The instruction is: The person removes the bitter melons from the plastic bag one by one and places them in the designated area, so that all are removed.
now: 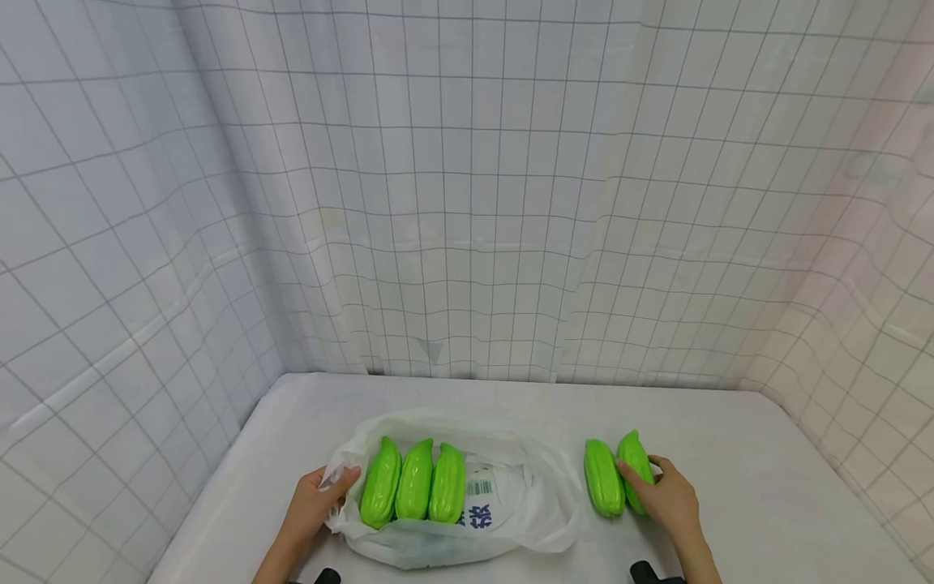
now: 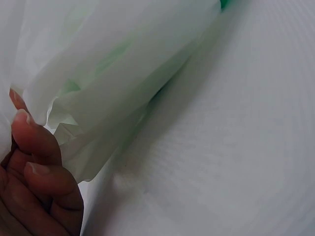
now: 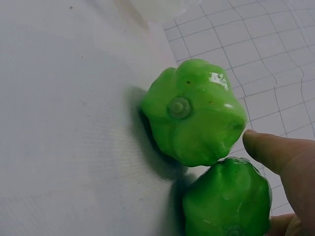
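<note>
A white plastic bag (image 1: 518, 507) lies open on the white table (image 1: 766, 487), with three green ridged gourds (image 1: 414, 480) side by side on it. My left hand (image 1: 337, 480) pinches the bag's left edge; in the left wrist view its fingers (image 2: 42, 162) curl against the bag's thin film (image 2: 113, 64). Two more green gourds lie right of the bag, a left one (image 1: 602, 480) and a right one (image 1: 635, 456). My right hand (image 1: 645, 478) grips the right one, thumb between the pair. In the right wrist view the thumb (image 3: 275, 152) lies over the nearer gourd (image 3: 229, 199) and touches the farther gourd (image 3: 194, 110).
Grid-patterned white curtains (image 1: 467, 203) close off the table at the back and on both sides. Bare tabletop shows behind the bag and right of my right hand. Two dark objects (image 1: 649, 573) show at the bottom edge of the head view.
</note>
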The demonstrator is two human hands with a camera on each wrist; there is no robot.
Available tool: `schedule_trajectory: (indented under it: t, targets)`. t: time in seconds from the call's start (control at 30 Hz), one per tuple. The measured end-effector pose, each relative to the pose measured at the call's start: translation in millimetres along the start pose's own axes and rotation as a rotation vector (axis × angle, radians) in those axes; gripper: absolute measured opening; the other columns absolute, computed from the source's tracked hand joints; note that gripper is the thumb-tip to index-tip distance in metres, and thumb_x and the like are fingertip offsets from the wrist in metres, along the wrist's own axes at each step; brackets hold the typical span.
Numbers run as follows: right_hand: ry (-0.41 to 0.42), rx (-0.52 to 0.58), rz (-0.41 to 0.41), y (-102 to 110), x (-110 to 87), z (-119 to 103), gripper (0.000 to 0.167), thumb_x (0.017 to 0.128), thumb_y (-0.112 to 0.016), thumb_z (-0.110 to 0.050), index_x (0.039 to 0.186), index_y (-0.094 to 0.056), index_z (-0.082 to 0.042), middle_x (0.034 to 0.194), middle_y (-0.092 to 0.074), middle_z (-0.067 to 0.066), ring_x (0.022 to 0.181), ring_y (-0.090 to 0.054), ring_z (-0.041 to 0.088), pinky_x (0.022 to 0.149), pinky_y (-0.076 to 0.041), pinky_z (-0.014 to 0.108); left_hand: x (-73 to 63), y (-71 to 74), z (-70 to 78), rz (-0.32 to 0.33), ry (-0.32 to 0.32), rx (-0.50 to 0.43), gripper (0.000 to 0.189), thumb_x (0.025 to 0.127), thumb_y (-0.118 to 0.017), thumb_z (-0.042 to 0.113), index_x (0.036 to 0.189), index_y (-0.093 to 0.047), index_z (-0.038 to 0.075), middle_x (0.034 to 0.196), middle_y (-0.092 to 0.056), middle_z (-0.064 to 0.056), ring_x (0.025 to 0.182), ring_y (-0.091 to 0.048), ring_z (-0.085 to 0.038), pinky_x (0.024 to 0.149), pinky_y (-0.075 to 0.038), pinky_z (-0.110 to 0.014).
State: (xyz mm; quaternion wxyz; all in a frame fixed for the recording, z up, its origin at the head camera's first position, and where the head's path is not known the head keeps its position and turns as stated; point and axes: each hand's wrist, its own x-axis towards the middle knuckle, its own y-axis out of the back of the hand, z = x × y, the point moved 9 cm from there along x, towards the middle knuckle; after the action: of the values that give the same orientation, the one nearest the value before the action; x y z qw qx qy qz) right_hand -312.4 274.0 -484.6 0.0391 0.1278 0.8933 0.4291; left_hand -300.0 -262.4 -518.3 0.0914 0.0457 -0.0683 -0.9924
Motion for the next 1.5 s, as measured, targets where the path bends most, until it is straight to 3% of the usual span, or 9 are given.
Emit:
schedule_trajectory:
  t: [0.47, 0.77, 0.93, 1.27, 1.5]
  targets:
    - [-0.035, 0.033, -0.006, 0.4, 2.9, 10.7, 0.093, 0.086, -0.049, -0.068, 0.13, -0.042, 0.013, 0.111, -0.055, 0.035, 0.096, -0.056, 0.045, 0.073, -0.046, 0.051, 2.6, 0.3, 1.4, -0.009, -0.004, 0.024, 0.032, 0.087, -0.07, 0.028, 0.074, -0.053, 0.004, 0.058, -0.047, -0.002, 0.051, -0.048, -0.014, 0.049, -0.043, -0.027]
    - [-0.011, 0.106, 0.036, 8.8, 3.8, 8.5, 0.086, 0.09, -0.051, -0.06, 0.132, -0.039, 0.013, 0.114, -0.053, 0.035, 0.099, -0.054, 0.045, 0.077, -0.043, 0.053, 2.5, 0.3, 1.4, -0.008, 0.013, 0.031, 0.03, 0.089, -0.068, 0.026, 0.075, -0.054, 0.004, 0.057, -0.048, -0.002, 0.051, -0.049, -0.014, 0.049, -0.043, -0.026]
    - [0.052, 0.146, 0.117, 18.4, 1.3, 0.3, 0.073, 0.093, -0.054, -0.049, 0.131, -0.043, 0.012, 0.114, -0.052, 0.033, 0.098, -0.053, 0.042, 0.077, -0.041, 0.052, 2.0, 0.7, 0.7, -0.008, 0.019, 0.034, 0.029, 0.09, -0.067, 0.025, 0.074, -0.053, 0.005, 0.057, -0.047, -0.002, 0.051, -0.049, -0.014, 0.049, -0.043, -0.026]
    - [0.204, 0.244, 0.379, 39.1, -7.2, -21.2, 0.045, 0.091, -0.065, -0.025, 0.12, -0.055, 0.008, 0.107, -0.056, 0.025, 0.094, -0.052, 0.038, 0.075, -0.038, 0.047, 2.2, 0.1, -1.0, -0.004, 0.027, 0.03, 0.03, 0.089, -0.068, 0.027, 0.076, -0.054, 0.004, 0.058, -0.048, -0.002, 0.052, -0.049, -0.014, 0.049, -0.043, -0.027]
    - [0.337, 0.282, 0.502, 49.0, -13.7, -41.5, 0.033, 0.087, -0.07, -0.014, 0.114, -0.061, 0.003, 0.101, -0.06, 0.017, 0.088, -0.054, 0.027, 0.069, -0.036, 0.022, 2.6, 0.6, -2.4, 0.001, 0.026, 0.025, 0.03, 0.089, -0.069, 0.026, 0.075, -0.053, 0.004, 0.058, -0.048, -0.002, 0.051, -0.049, -0.015, 0.049, -0.043, -0.027]
